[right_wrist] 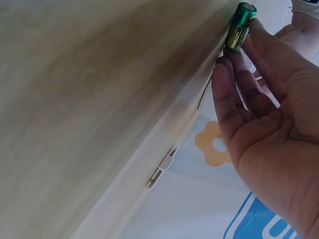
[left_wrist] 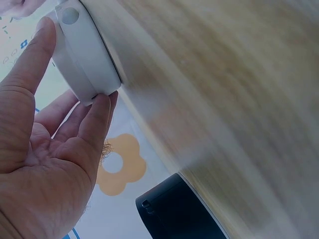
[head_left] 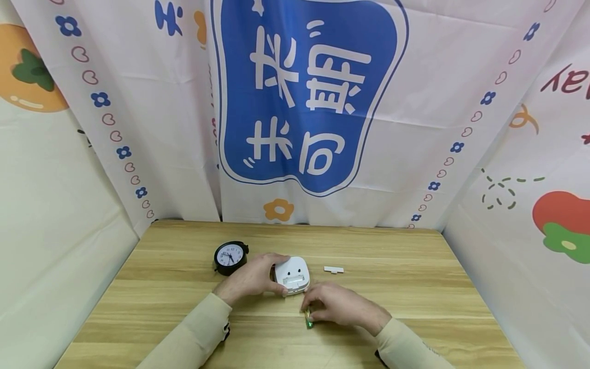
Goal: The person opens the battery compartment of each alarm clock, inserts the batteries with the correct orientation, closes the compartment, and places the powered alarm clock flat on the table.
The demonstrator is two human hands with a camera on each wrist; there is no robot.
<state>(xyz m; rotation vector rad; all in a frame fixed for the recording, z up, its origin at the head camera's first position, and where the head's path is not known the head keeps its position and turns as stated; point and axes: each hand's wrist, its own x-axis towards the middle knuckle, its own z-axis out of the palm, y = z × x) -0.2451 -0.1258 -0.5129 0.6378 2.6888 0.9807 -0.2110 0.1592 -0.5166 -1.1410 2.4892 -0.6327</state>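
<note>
A white, round-cornered device (head_left: pixel 295 271) lies on the table with an uncovered battery slot and two dark holes facing up. My left hand (head_left: pixel 256 274) grips its left side, thumb on the near edge and fingers at the far edge. The left wrist view shows that hand (left_wrist: pixel 65 134) round the device's white side wall (left_wrist: pixel 87 50). Just in front of the device, my right hand (head_left: pixel 338 306) pinches a green and gold battery (head_left: pixel 309 320) between thumb and fingers. In the right wrist view the battery (right_wrist: pixel 240 27) stands out beyond the fingertips.
A small white battery cover (head_left: pixel 334 269) lies right of the device. A black round alarm clock (head_left: pixel 230 258) stands left of it, close to my left wrist. The wooden table (head_left: pixel 184 318) ends at a printed curtain (head_left: pixel 405 154) behind.
</note>
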